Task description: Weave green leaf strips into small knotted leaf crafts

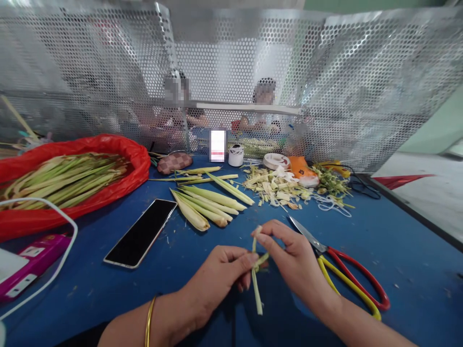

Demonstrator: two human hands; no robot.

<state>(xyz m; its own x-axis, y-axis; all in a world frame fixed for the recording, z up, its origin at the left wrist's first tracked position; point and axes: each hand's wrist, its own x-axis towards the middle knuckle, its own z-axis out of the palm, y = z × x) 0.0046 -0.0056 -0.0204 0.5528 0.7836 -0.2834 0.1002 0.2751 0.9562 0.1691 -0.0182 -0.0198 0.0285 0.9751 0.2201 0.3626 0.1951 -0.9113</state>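
1. Stretching across the back in front of you is a big metal screen (231, 62) full of little holes, and two people show through it.
2. Your blue table (97, 299) is spread out under your hands.
3. On your left sits a red bag (142, 161), its mouth wide open and full of long green leaves.
4. Your left hand (222, 270) comes in from the bottom left, with the arm slanting up. Your thumb lies flat on top and your fingers curl under, squeezing the middle of a thin green strip (257, 294).
5. Your right hand (292, 255) comes in from the bottom right and bends toward the left one. Your thumb and finger pinch the strip's top end, a bit above your left thumb. Both hands are close together.
6. Red and yellow scissors (323, 249) lie just beside your right hand, with the point facing away from you.
7. A black phone (142, 233) lies flat to the left of your left hand, near some pale leaves (213, 205).
8. The strip is between your hands, above the table, with one end hanging down. You can't tell how its bits cross.
9. A gold bangle (149, 320) goes around your left arm.
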